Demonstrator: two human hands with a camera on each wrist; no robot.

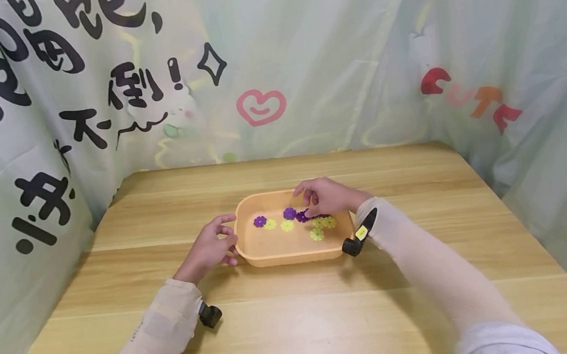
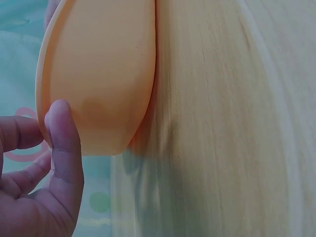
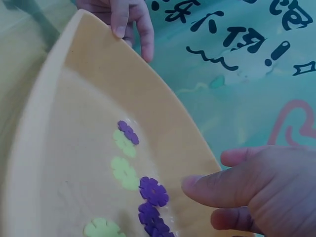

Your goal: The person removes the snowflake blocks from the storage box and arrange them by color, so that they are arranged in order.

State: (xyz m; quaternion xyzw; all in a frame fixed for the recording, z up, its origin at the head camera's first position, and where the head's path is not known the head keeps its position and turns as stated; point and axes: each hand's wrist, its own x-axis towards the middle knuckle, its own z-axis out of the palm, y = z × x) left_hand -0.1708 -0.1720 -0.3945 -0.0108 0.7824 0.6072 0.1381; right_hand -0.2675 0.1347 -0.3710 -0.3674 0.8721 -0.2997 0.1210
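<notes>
A shallow orange plastic tray (image 1: pixel 275 247) stands on the table, holding several purple and yellow flower-shaped plastic pieces. My left hand (image 1: pixel 211 245) is at the tray's left end, fingers spread and touching the rim from outside. In the left wrist view its thumb (image 2: pixel 64 133) lies against the outer wall near the rim. Over the tray's right part hovers my right hand (image 1: pixel 330 195), thumb and fingers apart with nothing seen between them. Just beside its thumb, in the right wrist view, lies a purple flower piece (image 3: pixel 153 191); a yellow piece (image 3: pixel 124 173) is a little farther off.
The wooden table (image 1: pixel 289 326) extends on all sides of the tray. A printed curtain (image 1: pixel 333 56) hangs along the back and both sides. Each wrist wears a small black camera, the right one (image 1: pixel 357 238) close to the tray's right front corner.
</notes>
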